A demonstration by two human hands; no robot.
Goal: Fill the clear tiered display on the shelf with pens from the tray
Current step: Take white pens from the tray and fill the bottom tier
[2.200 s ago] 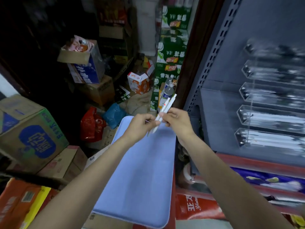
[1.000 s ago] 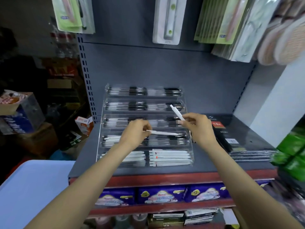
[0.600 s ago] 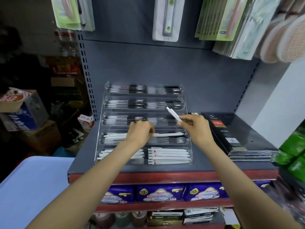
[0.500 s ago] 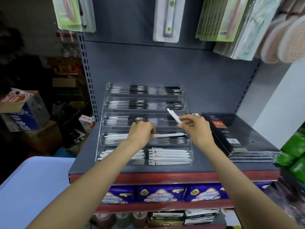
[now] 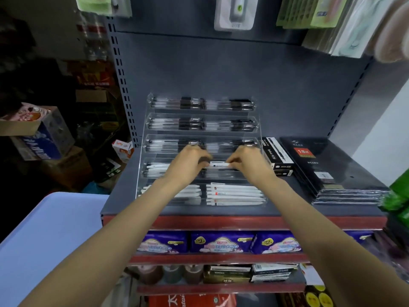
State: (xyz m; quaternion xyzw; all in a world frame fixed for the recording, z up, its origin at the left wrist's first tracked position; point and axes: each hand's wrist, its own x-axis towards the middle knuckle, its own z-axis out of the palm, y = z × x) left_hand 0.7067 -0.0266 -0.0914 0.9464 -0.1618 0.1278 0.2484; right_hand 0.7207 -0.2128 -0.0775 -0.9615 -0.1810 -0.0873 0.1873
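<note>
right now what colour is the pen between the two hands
White, with a small dark marking; the pen shows in the head view.

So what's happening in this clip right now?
A person is stocking a clear tiered display on a grey shelf. Both hands, left hand and right hand, hold a white pen over the second tier from the front. The front tier already holds white pens; the upper tiers hold dark pens. The blue tray sits lower left.

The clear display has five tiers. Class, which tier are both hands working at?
The fourth tier from the top, second from the front. The left hand and right hand meet there on a white pen.
</note>
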